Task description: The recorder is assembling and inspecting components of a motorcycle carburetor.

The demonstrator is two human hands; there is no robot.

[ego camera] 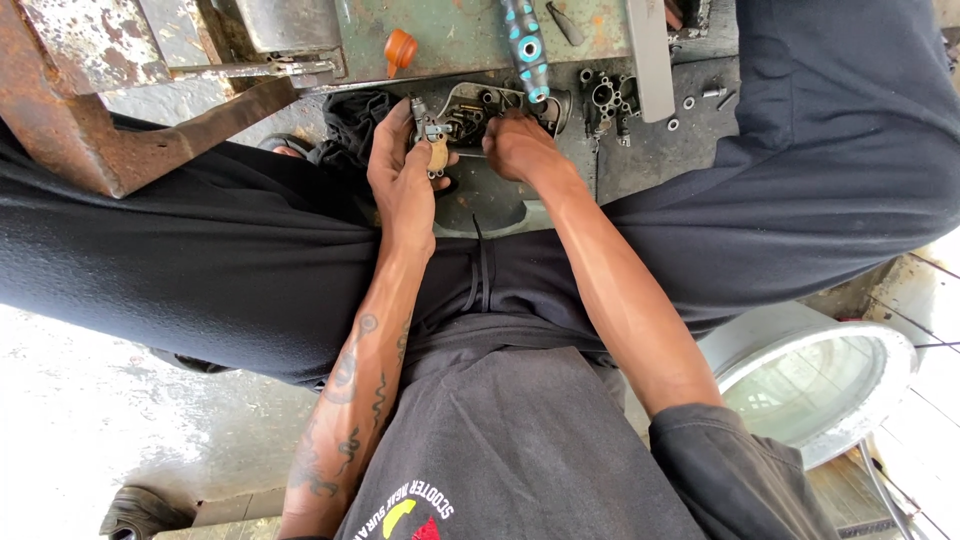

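My left hand (402, 172) holds a small grey metal part with a tan float piece (436, 150) between thumb and fingers. My right hand (515, 143) is closed beside it, fingers down on a metal carburettor body (470, 105) that lies on the dark, greasy workbench (640, 160). The two hands are almost touching. What the right fingers pinch is hidden under the hand.
A blue-and-black screwdriver handle (527, 45) lies above the hands, an orange cap (400, 48) to its left. Another cast metal part (610, 100) and loose washers and screws (690, 102) lie to the right. A rusty metal frame (90, 110) is at upper left, a round metal basin (810, 380) at lower right.
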